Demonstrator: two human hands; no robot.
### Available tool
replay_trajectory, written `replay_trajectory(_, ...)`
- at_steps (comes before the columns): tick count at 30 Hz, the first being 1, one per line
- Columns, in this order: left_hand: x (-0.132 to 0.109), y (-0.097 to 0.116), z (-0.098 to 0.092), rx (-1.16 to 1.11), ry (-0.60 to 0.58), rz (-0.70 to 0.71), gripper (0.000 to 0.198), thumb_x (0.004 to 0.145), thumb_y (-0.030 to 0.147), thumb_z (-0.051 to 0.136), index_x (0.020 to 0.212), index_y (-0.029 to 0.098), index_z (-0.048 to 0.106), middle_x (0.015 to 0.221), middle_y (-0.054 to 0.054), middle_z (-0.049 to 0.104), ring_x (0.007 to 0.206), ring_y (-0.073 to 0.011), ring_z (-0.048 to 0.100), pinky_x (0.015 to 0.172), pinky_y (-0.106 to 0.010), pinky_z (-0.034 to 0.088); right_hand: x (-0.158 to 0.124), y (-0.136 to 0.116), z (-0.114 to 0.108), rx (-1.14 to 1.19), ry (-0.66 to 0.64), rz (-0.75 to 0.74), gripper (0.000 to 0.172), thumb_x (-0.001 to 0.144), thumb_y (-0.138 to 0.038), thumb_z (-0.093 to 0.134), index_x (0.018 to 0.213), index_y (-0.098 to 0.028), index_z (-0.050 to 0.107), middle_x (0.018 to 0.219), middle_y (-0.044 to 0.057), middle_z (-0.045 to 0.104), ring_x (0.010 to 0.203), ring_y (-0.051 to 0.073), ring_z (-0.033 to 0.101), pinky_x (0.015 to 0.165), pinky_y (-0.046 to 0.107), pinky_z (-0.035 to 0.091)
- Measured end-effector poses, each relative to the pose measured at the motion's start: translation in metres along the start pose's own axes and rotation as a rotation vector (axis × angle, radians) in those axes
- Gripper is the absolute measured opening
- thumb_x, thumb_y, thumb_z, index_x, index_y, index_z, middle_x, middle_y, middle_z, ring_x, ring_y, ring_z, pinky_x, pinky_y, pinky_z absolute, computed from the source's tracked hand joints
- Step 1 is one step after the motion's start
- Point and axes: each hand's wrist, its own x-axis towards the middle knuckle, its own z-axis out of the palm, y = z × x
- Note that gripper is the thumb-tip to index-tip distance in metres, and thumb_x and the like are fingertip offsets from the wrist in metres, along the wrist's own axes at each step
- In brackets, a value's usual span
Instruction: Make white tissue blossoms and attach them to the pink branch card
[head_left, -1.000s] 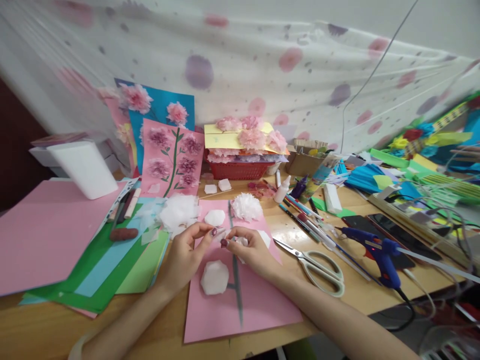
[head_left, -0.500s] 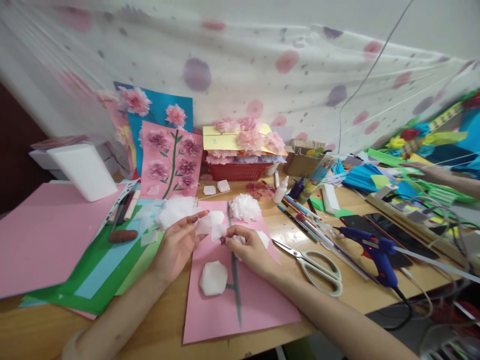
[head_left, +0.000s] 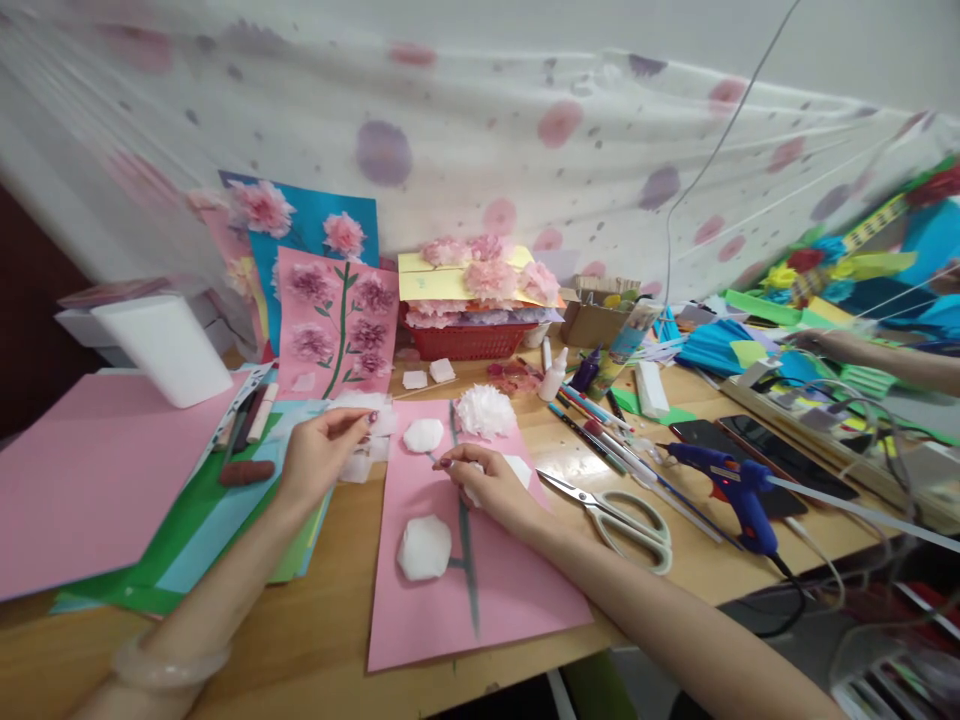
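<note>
My left hand [head_left: 326,455] is closed in a pinch beside the pink sheet, with thin white tissue paper squares [head_left: 360,464] at its fingers. My right hand [head_left: 487,487] hovers over the sheet, its fingers closed around a bit of white tissue mostly hidden in the palm. Under it, the pink sheet [head_left: 517,600] carries a painted dark green stem [head_left: 469,570]. White discs lie left of the stem, one at upper left [head_left: 424,435] and one at lower left [head_left: 424,548]; another [head_left: 519,470] is partly hidden behind my right hand. A ruffled white paper flower [head_left: 485,411] sits at the top.
Scissors [head_left: 619,520] and a blue glue gun [head_left: 731,490] with its cord lie at right, near phones [head_left: 787,455]. Pens and a glue bottle [head_left: 553,376] stand beyond. Coloured paper [head_left: 97,480] covers the left. Finished flower pictures [head_left: 341,320] lean behind. Another person's hand [head_left: 814,343] reaches in at far right.
My left hand has moved left, away from my right hand, with tissue squares at its fingers. The upper left disc is now uncovered. My right hand has stayed over the stem.
</note>
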Motion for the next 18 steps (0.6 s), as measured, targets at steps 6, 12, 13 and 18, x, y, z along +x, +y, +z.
replay_trajectory(6,0.030,-0.012,-0.026,0.560,0.152,0.334,0.029,0.075,0.036,0.060,0.097,0.019,0.071,0.099,-0.012,0.074,0.099,-0.0332,0.066,0.092,-0.047,0.049,0.003,-0.004,-0.003,0.472,-0.057,0.184,0.018,0.073,-0.032,0.069,0.080,-0.017,0.063,0.058,-0.008,0.046,0.040,0.004,0.030,0.040,0.021,0.015)
replay_trajectory(12,-0.023,0.019,0.016,0.500,0.076,0.638,0.014,0.088,0.027,0.057,0.094,0.022,0.068,0.101,-0.007,0.072,0.100,-0.0265,0.063,0.094,-0.042,0.042,0.006,-0.011,-0.008,0.844,-0.099,0.360,0.029,0.088,-0.042,0.059,0.092,-0.013,0.063,0.075,0.005,0.065,0.059,0.012,0.059,0.054,0.023,0.045)
replay_trajectory(13,-0.034,0.024,0.025,0.478,0.031,0.668,0.011,0.089,0.025,0.058,0.092,0.023,0.068,0.099,-0.005,0.072,0.099,-0.0253,0.063,0.093,-0.041,0.042,0.006,-0.012,-0.008,0.892,-0.098,0.370,0.031,0.091,-0.043,0.056,0.092,-0.012,0.062,0.078,0.007,0.067,0.065,0.014,0.062,0.059,0.025,0.048)
replay_trajectory(18,-0.068,0.025,0.047,0.488,-0.197,0.767,0.011,0.087,0.022,0.066,0.097,0.025,0.070,0.104,-0.004,0.073,0.103,-0.0252,0.061,0.091,-0.043,0.035,0.004,-0.013,-0.006,0.937,-0.128,0.333,0.040,0.095,-0.049,0.049,0.092,-0.012,0.064,0.073,0.006,0.065,0.063,0.015,0.062,0.058,0.027,0.047)
